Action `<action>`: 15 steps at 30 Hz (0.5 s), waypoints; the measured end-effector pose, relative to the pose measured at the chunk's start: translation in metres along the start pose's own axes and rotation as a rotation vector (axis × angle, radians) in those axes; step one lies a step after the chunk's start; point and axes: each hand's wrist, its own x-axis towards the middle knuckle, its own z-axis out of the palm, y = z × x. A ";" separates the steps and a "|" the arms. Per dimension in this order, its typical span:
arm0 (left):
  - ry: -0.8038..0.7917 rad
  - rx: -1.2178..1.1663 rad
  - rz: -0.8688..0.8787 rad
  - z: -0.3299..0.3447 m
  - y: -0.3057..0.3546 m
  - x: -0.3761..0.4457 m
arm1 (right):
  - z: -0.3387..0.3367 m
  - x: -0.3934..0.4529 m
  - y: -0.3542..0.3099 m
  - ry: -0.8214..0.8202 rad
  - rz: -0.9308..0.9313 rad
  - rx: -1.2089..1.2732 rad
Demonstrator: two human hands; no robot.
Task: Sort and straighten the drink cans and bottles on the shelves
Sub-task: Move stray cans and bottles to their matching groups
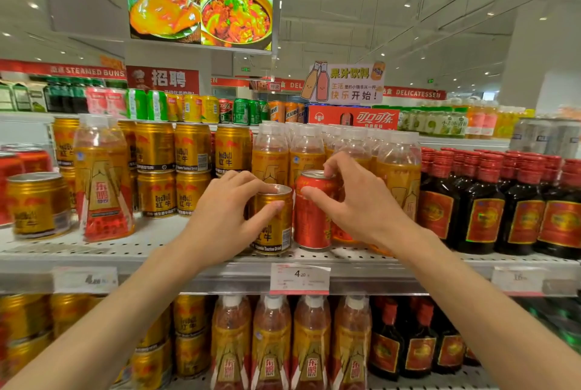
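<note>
left hand [226, 216] gripping gold can [273, 223], right hand [355, 201] gripping red can [311, 216]

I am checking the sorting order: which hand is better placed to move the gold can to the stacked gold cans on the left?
The left hand: it already grips the gold metal can, on the stack's side. The right hand holds the red metal can.

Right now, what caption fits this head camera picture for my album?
Left hand holds a gold can, right hand a red can, on the shelf.
</note>
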 end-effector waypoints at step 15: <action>0.166 -0.102 0.130 -0.008 0.017 -0.028 | -0.025 -0.038 0.004 0.043 0.318 0.438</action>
